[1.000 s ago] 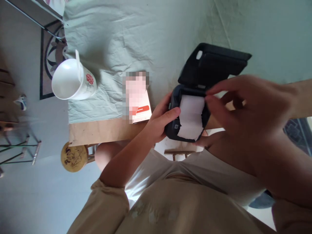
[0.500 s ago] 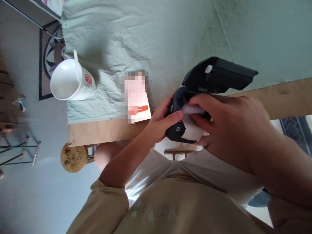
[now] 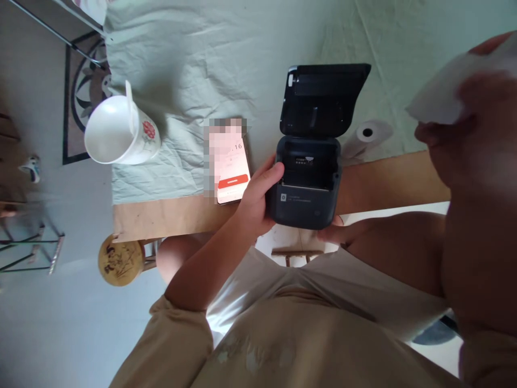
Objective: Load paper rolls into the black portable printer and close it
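My left hand (image 3: 260,196) grips a dark portable label printer (image 3: 305,207) by its left side, thumb on the front rim. The printer's lid (image 3: 323,99) stands open and its paper bay shows no roll inside. At the right edge my right hand (image 3: 484,124), partly smeared by motion, is closed on white paper (image 3: 438,89), which looks like a roll with a loose end. Just behind the printer, a white paper roll (image 3: 374,134) with a dark core hole lies on the cloth.
A lit phone (image 3: 232,161), partly pixelated, lies left of the printer on the green cloth (image 3: 250,64). Farther left stands a white cup (image 3: 121,132) with a red flower and a white stick-like handle inside. A wooden table edge (image 3: 169,218) and round stool (image 3: 121,260) are nearer me.
My right hand has drawn the white paper out of the printer and moved far right. The printer has turned to face me, uncovering the roll on the cloth.
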A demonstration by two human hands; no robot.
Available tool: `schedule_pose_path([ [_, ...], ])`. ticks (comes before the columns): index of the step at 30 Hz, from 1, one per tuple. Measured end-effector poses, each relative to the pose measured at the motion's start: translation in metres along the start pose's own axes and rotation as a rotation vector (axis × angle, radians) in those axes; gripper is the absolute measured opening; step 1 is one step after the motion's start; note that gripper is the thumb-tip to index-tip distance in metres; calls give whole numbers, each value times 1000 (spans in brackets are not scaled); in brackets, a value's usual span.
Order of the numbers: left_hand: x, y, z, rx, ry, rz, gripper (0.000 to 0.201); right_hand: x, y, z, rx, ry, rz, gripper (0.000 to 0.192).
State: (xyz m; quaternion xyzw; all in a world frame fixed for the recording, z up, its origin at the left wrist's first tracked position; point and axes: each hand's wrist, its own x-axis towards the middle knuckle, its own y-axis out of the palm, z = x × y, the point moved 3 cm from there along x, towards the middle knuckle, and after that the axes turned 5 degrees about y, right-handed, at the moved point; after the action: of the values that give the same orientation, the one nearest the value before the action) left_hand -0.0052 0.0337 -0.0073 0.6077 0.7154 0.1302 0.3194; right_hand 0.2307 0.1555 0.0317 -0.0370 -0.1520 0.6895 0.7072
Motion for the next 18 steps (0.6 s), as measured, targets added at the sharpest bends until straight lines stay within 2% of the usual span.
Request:
schedule_pose_path([
  [2,0,0,1,-9,6,5,33,-4,0,1,-85,50,-103,27],
  [4,0,0,1,-28,11,25,31,-7,-1,3,-338,37,-146,31],
  [7,1,-1,1,-30,18,47,30,-1,-4,-5,-576,-8,-102,45],
  [11,1,0,1,-39,16,51,29,10,-10,-28,-738,197,-3,66],
  [12,1,1,1,-43,12,51,29,9,-10,-29,-750,193,1,70],
  [14,0,1,1,-43,5,50,30,3,-9,-21,-695,11,-36,69],
  [16,1,1,0,-35,3,47,29,-11,-7,-7,-568,-260,-107,56],
  [18,1,1,0,-20,12,31,29,-25,-1,3,-486,-420,-109,48],
])
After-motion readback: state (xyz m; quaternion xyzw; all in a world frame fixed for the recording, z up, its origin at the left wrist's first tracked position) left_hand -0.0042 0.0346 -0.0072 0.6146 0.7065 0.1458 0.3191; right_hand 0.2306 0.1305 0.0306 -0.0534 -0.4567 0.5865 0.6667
